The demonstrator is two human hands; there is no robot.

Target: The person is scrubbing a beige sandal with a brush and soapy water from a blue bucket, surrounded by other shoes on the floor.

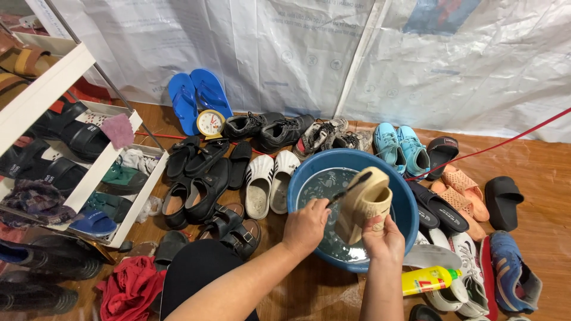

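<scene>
beige slipper (pixel 366 205) gripped in right hand (pixel 383 241), left hand (pixel 306 226) brushing it.

Both your bare forearms reach forward from the bottom of the view, close together. Your left hand (pixel 305 227) is closed in a fist-like grip, knuckles up. Just beside it, your right hand (pixel 383 241) is raised slightly, fingers curled in a grasp.

free: bare floor (pixel 535 172) right | blocked: shoes ring basin (pixel 410 208)
</scene>
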